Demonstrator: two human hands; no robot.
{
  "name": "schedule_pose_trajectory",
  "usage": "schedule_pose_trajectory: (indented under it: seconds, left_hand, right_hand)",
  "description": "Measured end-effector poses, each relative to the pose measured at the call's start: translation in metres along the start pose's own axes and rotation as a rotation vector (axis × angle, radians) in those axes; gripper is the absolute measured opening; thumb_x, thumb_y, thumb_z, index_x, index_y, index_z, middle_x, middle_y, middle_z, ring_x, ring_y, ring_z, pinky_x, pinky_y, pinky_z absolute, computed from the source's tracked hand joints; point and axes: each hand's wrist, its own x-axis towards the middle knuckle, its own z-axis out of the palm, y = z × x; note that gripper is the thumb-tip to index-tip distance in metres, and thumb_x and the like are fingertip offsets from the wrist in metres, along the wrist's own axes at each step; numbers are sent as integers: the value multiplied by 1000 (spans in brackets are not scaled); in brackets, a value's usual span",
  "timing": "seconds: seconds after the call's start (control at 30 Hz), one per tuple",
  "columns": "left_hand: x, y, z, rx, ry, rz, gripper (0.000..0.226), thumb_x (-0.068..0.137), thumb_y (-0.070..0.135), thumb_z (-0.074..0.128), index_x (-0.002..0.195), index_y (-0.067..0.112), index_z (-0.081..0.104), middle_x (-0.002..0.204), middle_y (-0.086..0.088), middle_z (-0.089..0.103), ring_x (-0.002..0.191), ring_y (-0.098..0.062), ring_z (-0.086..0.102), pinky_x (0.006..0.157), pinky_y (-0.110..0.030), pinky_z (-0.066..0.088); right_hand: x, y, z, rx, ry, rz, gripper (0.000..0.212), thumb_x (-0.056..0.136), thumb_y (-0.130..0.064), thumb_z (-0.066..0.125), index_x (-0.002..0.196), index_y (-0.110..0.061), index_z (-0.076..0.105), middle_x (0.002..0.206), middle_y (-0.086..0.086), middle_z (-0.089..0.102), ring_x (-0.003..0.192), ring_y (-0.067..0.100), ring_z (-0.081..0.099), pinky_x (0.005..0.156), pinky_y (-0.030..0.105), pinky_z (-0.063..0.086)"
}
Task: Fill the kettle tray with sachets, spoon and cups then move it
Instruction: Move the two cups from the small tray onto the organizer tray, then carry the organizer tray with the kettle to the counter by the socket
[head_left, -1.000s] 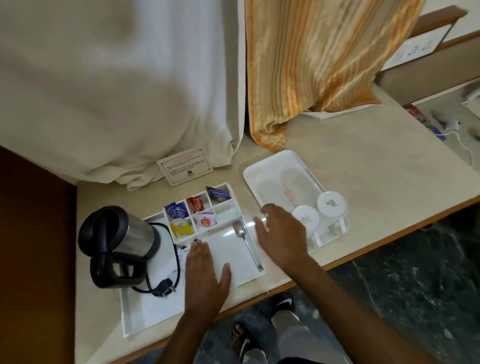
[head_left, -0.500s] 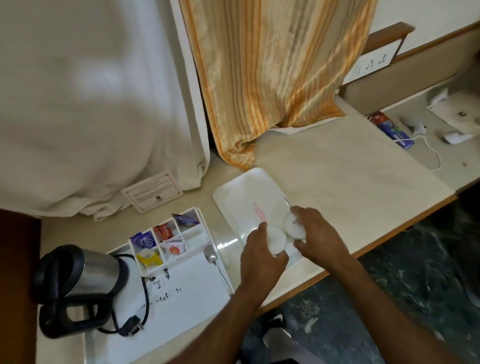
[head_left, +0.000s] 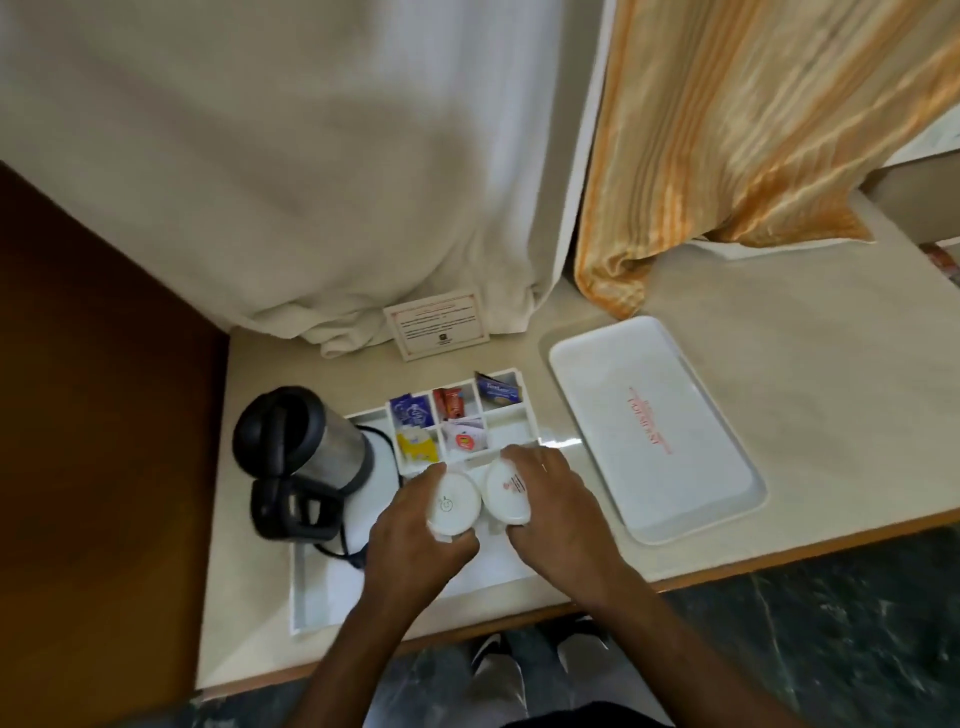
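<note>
The white kettle tray (head_left: 322, 597) lies on the counter with a steel and black kettle (head_left: 306, 457) on its left part. Its back compartments hold several sachets (head_left: 452, 421), blue, red, yellow and pink. My left hand (head_left: 415, 545) grips one upturned white cup (head_left: 454, 501) and my right hand (head_left: 556, 514) grips a second upturned white cup (head_left: 506, 491). Both cups are side by side over the tray's open section, in front of the compartments. The spoon is hidden under my hands.
A second white tray (head_left: 654, 431) with red lettering lies bare to the right. A printed card (head_left: 436, 330) leans against the white curtain behind the kettle tray. An orange striped curtain (head_left: 727, 145) hangs at the back right. The counter's front edge runs just below my wrists.
Both hands took the two cups off the right-hand tray and carried them left over the kettle tray. The right-hand tray now has nothing on it.
</note>
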Motion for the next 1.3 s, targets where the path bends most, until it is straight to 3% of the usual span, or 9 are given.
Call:
schedule_pose_trajectory:
  seconds: [0.1, 0.33, 0.47, 0.6, 0.7, 0.9, 1.0, 1.1, 1.3]
  left_hand:
    - [0, -11, 0, -72, -8, 17, 87, 50, 61, 66, 128, 24, 60, 111, 37, 48, 104, 10, 47, 84, -20, 39]
    - [13, -25, -1, -37, -126, -57, 99, 63, 70, 70, 146, 24, 41, 148, 3, 46, 134, -14, 43, 106, -27, 36]
    - [5, -37, -11, 42, -184, 112, 103, 78, 51, 73, 153, 40, 4, 165, 8, -1, 147, 0, 0, 110, -19, 19]
    - [-28, -69, -35, -133, -3, 130, 50, 80, 43, 60, 129, 39, 52, 121, 18, 64, 109, 3, 58, 87, -11, 44]
    - [-49, -113, -46, -269, 320, -182, 22, 82, 34, 43, 85, 34, 64, 68, 1, 66, 65, -16, 63, 56, -27, 47]
    - [6, -188, -63, -500, 458, -807, 38, 99, 41, 42, 100, 11, 65, 90, -15, 67, 85, -37, 63, 77, -44, 53]
    - [39, -196, -68, -511, 298, -655, 14, 94, 19, 57, 85, 23, 67, 80, -5, 66, 80, -31, 59, 71, -39, 49]
    - [47, -199, -65, -176, 92, -498, 27, 84, 14, 70, 107, 23, 60, 91, -2, 67, 85, -28, 62, 77, -42, 51]
    - [47, -191, -65, -77, 150, -348, 21, 86, 10, 73, 101, 6, 58, 92, -15, 69, 85, -37, 64, 76, -53, 54]
  right_hand:
    - [2, 2, 20, -30, -43, 8, 77, 73, -22, 72, 138, -35, 33, 140, -2, 43, 114, 21, 56, 90, 32, 52]
    - [11, -4, 27, -139, -93, 36, 83, 73, -31, 76, 142, -33, 28, 146, 1, 40, 119, 23, 55, 93, 33, 50]
    - [9, -5, 8, -87, -153, 116, 113, 60, -63, 76, 147, -32, 10, 153, -1, 32, 133, 24, 43, 101, 40, 45]
    - [18, 25, -24, 90, 2, 293, 87, 81, -63, 58, 148, -22, 21, 148, 8, 43, 131, 28, 47, 101, 41, 42]
    - [38, 41, -24, 236, -56, 410, 48, 98, -37, 48, 138, -11, 44, 136, 11, 56, 122, 28, 54, 97, 35, 40]
    - [81, 38, 7, 141, -120, 417, 20, 92, -30, 55, 85, -11, 55, 91, 8, 65, 80, 24, 58, 69, 31, 41]
    - [88, 41, 7, 80, -192, 393, 36, 79, -43, 73, 72, -22, 45, 73, -2, 55, 63, 15, 49, 56, 28, 37]
    - [89, 44, 11, 26, -181, 382, 35, 78, -41, 75, 77, -25, 45, 73, -6, 53, 67, 16, 52, 60, 28, 41]
    - [82, 44, 21, 48, -92, 372, 29, 81, -32, 74, 77, -24, 47, 72, -8, 52, 68, 15, 51, 64, 31, 43]
